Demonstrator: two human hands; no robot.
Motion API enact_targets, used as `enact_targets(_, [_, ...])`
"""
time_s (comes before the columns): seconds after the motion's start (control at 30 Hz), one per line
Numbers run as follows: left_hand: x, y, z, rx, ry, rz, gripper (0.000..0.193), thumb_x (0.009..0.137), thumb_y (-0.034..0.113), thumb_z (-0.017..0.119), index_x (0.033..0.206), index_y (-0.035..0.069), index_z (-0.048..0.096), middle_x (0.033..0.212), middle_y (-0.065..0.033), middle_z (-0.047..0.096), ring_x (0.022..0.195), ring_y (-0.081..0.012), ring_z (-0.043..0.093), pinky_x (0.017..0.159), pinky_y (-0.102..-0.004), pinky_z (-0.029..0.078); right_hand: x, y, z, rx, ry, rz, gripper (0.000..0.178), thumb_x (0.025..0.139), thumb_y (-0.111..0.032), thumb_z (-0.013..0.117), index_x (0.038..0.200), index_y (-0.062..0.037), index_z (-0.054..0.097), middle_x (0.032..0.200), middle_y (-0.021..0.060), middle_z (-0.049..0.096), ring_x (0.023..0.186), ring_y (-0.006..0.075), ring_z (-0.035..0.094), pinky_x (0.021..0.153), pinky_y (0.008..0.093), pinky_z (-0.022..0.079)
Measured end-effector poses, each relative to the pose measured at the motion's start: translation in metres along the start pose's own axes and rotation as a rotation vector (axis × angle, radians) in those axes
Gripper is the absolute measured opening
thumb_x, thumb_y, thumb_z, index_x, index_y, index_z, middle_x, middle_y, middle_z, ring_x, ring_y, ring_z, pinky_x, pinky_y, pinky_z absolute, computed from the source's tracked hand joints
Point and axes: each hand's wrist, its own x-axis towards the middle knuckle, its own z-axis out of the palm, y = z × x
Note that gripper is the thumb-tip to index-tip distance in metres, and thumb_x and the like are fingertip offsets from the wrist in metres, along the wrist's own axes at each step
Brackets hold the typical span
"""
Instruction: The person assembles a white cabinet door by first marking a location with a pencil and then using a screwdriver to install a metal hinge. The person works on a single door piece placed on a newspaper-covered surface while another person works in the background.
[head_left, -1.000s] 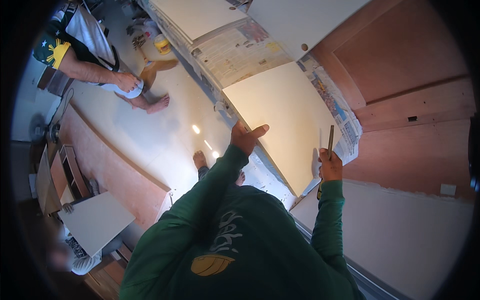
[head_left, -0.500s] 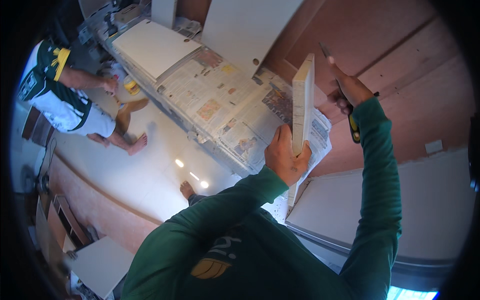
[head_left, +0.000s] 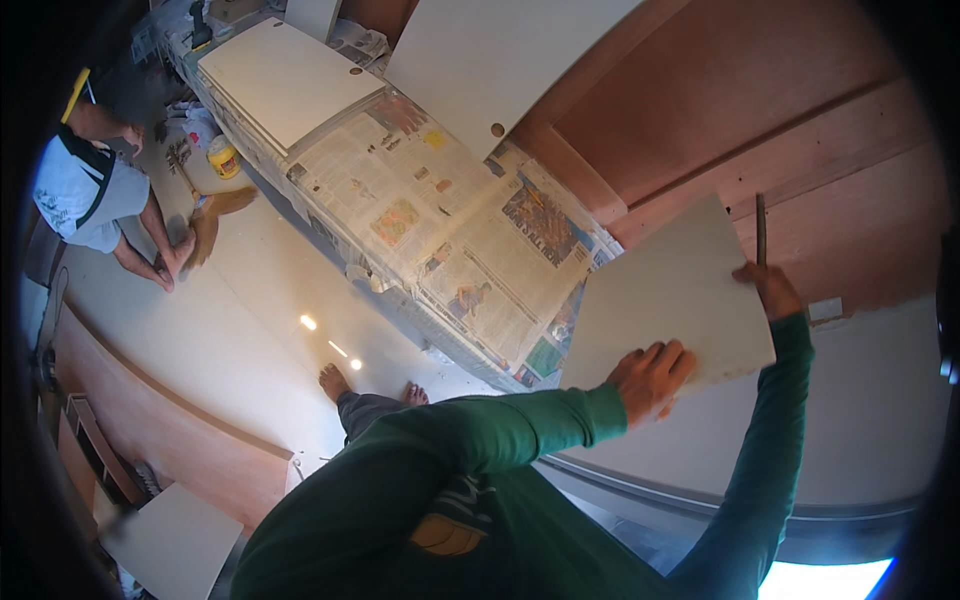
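Observation:
A white rectangular panel point(head_left: 650, 290) is tilted before me, its broad face turned up. My left hand point(head_left: 652, 382) lies on that face near the lower edge, fingers slightly bent and spread. My right hand point(head_left: 775, 292) is closed at the panel's right edge, its thumb against the board. From the same hand sticks up a slim tool with a long narrow dark blade point(head_left: 761, 228); its handle is hidden now. Beyond the panel's left edge is a long bench spread with newspaper point(head_left: 480, 255).
A stack of white boards point(head_left: 300, 85) lies on the bench's far part. Another white panel point(head_left: 500, 60) leans by a brown wooden panel point(head_left: 640, 120). At left, a person point(head_left: 105, 190) sits on the floor near a broom point(head_left: 212, 220) and a yellow tub point(head_left: 223, 157).
The white panel has turned from edge-on to face-up and shifted right. My left hand has moved from its edge onto its face; my right hand has come down to its right edge.

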Motion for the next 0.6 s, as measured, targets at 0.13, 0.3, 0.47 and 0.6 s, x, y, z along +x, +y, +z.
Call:
enact_targets(0.13, [-0.015, 0.018, 0.014, -0.046, 0.020, 0.168, 0.060, 0.071, 0.015, 0.077, 0.125, 0.004, 0.053, 0.122, -0.0153, 0.054, 0.110, -0.0294, 0.059, 0.095, -0.0464, 0.050, -0.074, 0.031, -0.001, -0.046, 0.251, -0.209, 0.043, 0.087, -0.037, 0.066, 0.095, 0.0059, 0.069, 0.077, 0.0109, 0.067, 0.070, 0.0202, 0.063, 0.069, 0.0343, 0.049])
enact_targets(0.3, [-0.018, 0.023, -0.005, -0.003, 0.081, 0.394, 0.041, 0.088, 0.018, 0.066, 0.127, 0.009, 0.057, 0.150, -0.0119, 0.049, 0.137, -0.0280, 0.051, 0.114, -0.0530, 0.041, -0.133, 0.059, 0.015, 0.312, 0.247, -0.270, 0.048, 0.089, -0.038, 0.063, 0.110, 0.0055, 0.066, 0.098, 0.0155, 0.069, 0.083, 0.0206, 0.066, 0.069, 0.0334, 0.052])
enact_targets(0.47, [-0.032, -0.013, -0.051, 0.202, -0.166, 0.508, 0.036, 0.095, 0.024, 0.063, 0.130, 0.015, 0.058, 0.156, -0.0056, 0.046, 0.141, -0.0263, 0.048, 0.117, -0.0598, 0.038, -0.121, 0.095, 0.098, 0.755, 0.274, -0.421, 0.057, 0.086, -0.038, 0.064, 0.126, 0.0031, 0.060, 0.107, 0.0141, 0.070, 0.089, 0.0249, 0.069, 0.076, 0.0356, 0.055])
enact_targets(0.6, [-0.050, -0.054, -0.072, 0.355, -0.269, 0.532, 0.035, 0.096, 0.026, 0.062, 0.130, 0.015, 0.059, 0.156, -0.0066, 0.046, 0.141, -0.0272, 0.048, 0.114, -0.0612, 0.040, -0.086, 0.112, 0.167, 0.980, 0.295, -0.370, 0.052, 0.085, -0.034, 0.064, 0.120, 0.0039, 0.063, 0.105, 0.0139, 0.071, 0.090, 0.0245, 0.069, 0.078, 0.0355, 0.056])
